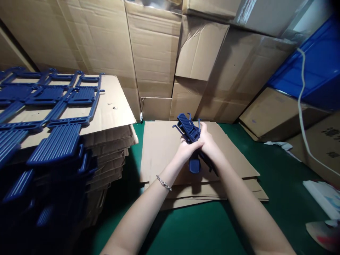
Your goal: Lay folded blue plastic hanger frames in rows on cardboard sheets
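A dark blue plastic slatted frame point(190, 129), with thin arms and hooks sticking out, is held above the cardboard in the middle of the view. My left hand point(188, 148) is closed around its near left side, and a silver bracelet point(164, 183) circles that wrist. From the right, my right hand point(207, 139) grips the same piece. Both hands meet near its middle, and the fingers underneath are partly hidden. A slatted end of the piece hangs below my hands. Under it lie flat cardboard sheets point(159, 156).
At left, a tall stack of cardboard layers point(106, 141) carries several similar blue slatted frames point(57, 141), some overhanging its near edge. Cardboard boxes point(154, 53) wall the back. A blue bin point(313, 67) and a white cable point(301, 95) are at right, above the green tabletop point(276, 212).
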### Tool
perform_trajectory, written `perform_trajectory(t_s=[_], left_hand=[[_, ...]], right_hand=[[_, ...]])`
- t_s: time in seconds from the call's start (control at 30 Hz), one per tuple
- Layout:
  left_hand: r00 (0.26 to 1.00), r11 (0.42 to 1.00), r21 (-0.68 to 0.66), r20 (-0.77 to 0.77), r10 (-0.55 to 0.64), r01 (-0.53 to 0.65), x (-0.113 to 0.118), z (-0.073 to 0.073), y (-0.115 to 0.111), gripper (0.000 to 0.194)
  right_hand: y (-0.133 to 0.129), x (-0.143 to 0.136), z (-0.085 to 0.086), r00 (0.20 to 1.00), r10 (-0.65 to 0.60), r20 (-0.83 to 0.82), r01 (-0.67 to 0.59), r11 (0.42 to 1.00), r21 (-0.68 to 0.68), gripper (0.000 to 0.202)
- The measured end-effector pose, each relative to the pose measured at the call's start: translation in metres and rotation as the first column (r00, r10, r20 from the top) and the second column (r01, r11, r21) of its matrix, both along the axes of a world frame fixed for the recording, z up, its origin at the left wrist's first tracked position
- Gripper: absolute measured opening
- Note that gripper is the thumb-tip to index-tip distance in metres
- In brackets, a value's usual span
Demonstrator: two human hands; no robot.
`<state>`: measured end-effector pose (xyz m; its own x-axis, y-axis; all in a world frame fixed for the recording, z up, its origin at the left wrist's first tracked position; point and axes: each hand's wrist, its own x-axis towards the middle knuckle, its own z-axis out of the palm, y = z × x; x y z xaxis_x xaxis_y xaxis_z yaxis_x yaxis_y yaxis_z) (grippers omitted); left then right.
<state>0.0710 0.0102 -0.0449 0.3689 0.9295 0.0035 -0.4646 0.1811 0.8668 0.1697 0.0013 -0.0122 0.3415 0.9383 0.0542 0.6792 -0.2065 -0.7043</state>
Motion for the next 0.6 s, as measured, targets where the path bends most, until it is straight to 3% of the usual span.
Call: perform_trajectory(t_s=[0.07, 0.13, 0.2, 0.33, 0.47, 0.53, 0.6], left_hand=[[0.999, 0.999, 0.031, 0.028, 0.024, -0.025, -0.002, 0.001, 0.003, 0.039], [1.0, 0.999, 0.034, 0.019, -0.007, 0.006, -0.006, 0.001, 0.009, 0.032], [0.999, 0.999, 0.017, -0.029, -0.027, 0.027, -0.009, 0.0, 0.015, 0.029], [0.983, 0.999, 0.044, -0.184, 0.006, 0.002, -0.007, 0.0, 0.016, 0.033], [0.93, 0.978, 0.206, -0.353, 0.105, -0.032, -0.003, 0.006, 0.01, 0.034], [0.888, 0.97, 0.238, -0.434, 0.154, -0.052, -0.006, 0.006, 0.009, 0.028], [0.863, 0.985, 0.173, -0.494, 0.106, -0.022, -0.011, 0.002, 0.012, 0.019]], right_hand=[[-0.005, 0.007, 0.006, 0.97, 0.187, -0.152, -0.185, 0.982, 0.027, 0.087], [-0.01, 0.014, 0.009, 0.871, 0.39, -0.298, -0.393, 0.918, 0.052, 0.088], [-0.015, 0.018, 0.007, 0.801, 0.468, -0.373, -0.471, 0.878, 0.091, 0.083], [-0.02, 0.015, -0.016, 0.852, 0.361, -0.379, -0.303, 0.931, 0.205, 0.076], [-0.015, 0.005, -0.044, 0.831, 0.334, -0.444, -0.198, 0.925, 0.325, 0.077], [-0.019, 0.002, -0.049, 0.811, 0.34, -0.476, -0.18, 0.92, 0.349, 0.081], [-0.042, 0.005, -0.042, 0.82, 0.3, -0.488, -0.172, 0.942, 0.289, 0.088]])
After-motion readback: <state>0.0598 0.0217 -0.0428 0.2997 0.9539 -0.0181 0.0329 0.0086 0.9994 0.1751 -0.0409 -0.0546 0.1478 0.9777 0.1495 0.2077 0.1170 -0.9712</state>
